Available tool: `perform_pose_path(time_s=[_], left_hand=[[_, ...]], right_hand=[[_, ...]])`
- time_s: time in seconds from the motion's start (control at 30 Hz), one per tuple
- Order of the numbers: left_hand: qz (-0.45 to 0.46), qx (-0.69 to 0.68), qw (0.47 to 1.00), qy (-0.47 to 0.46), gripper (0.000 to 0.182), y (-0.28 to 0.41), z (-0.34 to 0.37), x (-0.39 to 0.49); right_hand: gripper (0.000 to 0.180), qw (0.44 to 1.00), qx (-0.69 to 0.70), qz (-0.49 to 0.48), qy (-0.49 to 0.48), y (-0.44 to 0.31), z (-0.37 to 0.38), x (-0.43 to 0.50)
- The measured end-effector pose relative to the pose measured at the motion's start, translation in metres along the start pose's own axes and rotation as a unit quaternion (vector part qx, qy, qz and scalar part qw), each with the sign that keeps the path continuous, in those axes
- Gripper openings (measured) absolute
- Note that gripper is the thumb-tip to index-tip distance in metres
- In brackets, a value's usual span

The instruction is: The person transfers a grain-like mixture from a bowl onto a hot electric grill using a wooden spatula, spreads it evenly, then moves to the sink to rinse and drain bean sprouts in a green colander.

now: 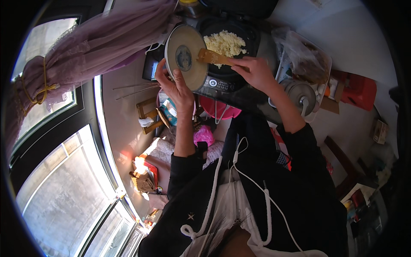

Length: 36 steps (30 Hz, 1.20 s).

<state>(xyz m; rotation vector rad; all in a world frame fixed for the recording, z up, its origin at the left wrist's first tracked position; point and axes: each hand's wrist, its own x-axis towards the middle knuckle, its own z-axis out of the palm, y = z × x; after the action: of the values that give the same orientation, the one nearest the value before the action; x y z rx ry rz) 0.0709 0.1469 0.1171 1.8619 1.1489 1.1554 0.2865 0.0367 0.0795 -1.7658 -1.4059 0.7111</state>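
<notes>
My left hand (179,90) grips the rim of a white-edged bowl (198,74), tilted on its side with its inside towards me. A round bluish picture shows at the bowl's bottom. In my right hand (255,70) is a wooden spatula (218,58) held by the handle, its blade just inside the bowl's right edge; whether it touches the inner wall I cannot tell. Behind the spatula, crumbly pale-yellow food (226,41) lies heaped in a black electric griddle (252,41) with a raised lid (244,6). Its front carries a control panel (220,83).
Right of the griddle are a plastic tray (327,61) with bagged food and a lidded metal pot (298,94). A red container (359,91) stands beyond. A pink basin (220,107) sits below the counter's front edge. Purple curtains (112,41) hang at the left; a jar (191,8) stands behind.
</notes>
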Motion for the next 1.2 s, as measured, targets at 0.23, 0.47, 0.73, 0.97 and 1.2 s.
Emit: perform_pose_path(time_s=[0.23, 0.47, 0.73, 0.97, 1.2], left_hand=[[-0.007, 0.025, 1.0, 0.01, 0.049, -0.005, 0.001, -0.003], [-0.02, 0.029, 0.999, 0.013, 0.049, -0.014, 0.009, -0.006], [-0.007, 0.022, 1.0, 0.007, 0.048, -0.012, 0.009, -0.006], [-0.004, 0.023, 1.0, 0.005, 0.048, -0.011, 0.008, -0.009], [-0.022, 0.054, 0.998, -0.002, 0.046, -0.009, 0.014, -0.013]], right_hand=[[0.025, 0.993, -0.117, -0.019, -0.001, -0.001, -0.008, -0.003], [0.025, 0.998, -0.053, -0.039, -0.005, -0.01, -0.014, -0.001], [0.033, 0.98, 0.083, 0.017, -0.18, 0.033, -0.01, 0.017], [0.026, 0.984, -0.148, -0.031, -0.098, 0.033, -0.044, 0.026], [0.029, 0.996, -0.062, -0.063, -0.015, 0.017, -0.018, 0.02]])
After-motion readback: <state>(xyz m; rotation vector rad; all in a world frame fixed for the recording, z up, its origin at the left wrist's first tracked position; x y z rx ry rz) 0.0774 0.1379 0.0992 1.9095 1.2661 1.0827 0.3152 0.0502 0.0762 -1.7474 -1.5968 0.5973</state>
